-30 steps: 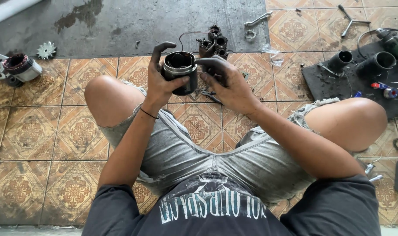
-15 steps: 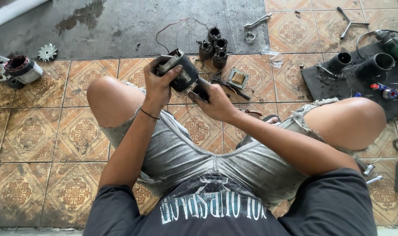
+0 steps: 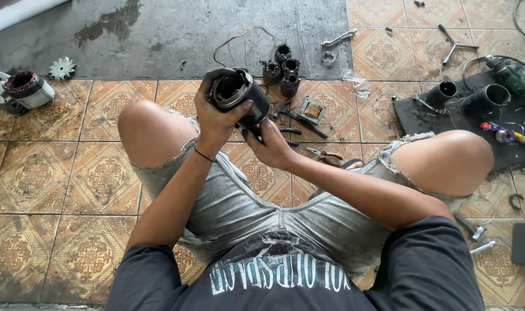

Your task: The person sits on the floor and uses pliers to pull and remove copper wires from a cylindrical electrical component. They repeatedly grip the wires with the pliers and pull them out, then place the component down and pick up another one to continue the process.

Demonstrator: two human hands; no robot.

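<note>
Between both hands [image 3: 239, 129], hollow motor housing [image 3: 239, 97]

Three dark coils [image 3: 281, 70] are standing together at the concrete's edge, a spanner [image 3: 338, 39] lying just beyond them. Pliers [image 3: 326, 154] are resting on the tiles near a square plate [image 3: 312, 110]. Two black cylinders [image 3: 464, 97] are sitting on a dark mat [image 3: 412, 118]. A gear [image 3: 61, 68] is lying far left.
</note>
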